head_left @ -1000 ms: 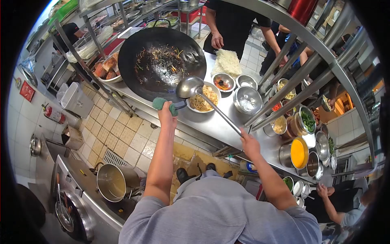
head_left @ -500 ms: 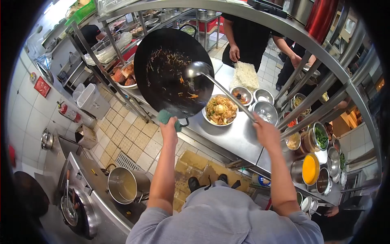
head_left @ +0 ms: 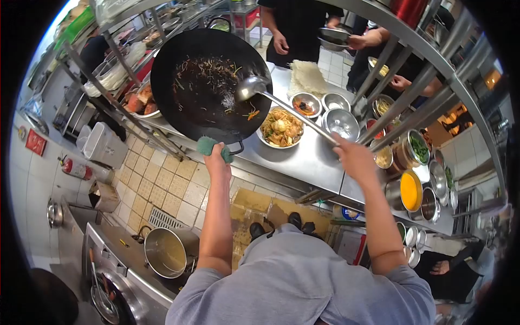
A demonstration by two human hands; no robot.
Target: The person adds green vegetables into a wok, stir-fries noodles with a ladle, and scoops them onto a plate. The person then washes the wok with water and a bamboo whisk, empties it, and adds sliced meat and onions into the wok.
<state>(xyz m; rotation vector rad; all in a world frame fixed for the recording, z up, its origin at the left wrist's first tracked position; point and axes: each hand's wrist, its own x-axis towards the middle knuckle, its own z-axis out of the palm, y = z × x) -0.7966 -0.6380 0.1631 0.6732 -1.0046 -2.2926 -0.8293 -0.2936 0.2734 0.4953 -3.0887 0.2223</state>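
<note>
A green cloth [head_left: 208,145] is bunched in my left hand [head_left: 218,160], which grips it at the near handle of a large black wok [head_left: 200,114]. The wok rests on the steel counter with noodle and vegetable scraps inside. My right hand [head_left: 353,157] is closed around the handle of a metal ladle [head_left: 295,112], whose bowl is over the wok's right side. Right of the wok stands a white bowl heaped with noodles [head_left: 280,128]. Beyond it are a small bowl of red and dark food [head_left: 306,104] and a metal bowl [head_left: 341,125].
A pale block of dry noodles [head_left: 306,78] lies before a co-worker in black. Steel rails [head_left: 401,89] cross the right side. Containers, including one with orange liquid [head_left: 411,190], line the right counter. A big pot [head_left: 165,253] stands lower left.
The noodle bowl has become fuller since the earliest frame. The ladle moved from that bowl over the wok. A co-worker's hand now holds a metal bowl past the counter.
</note>
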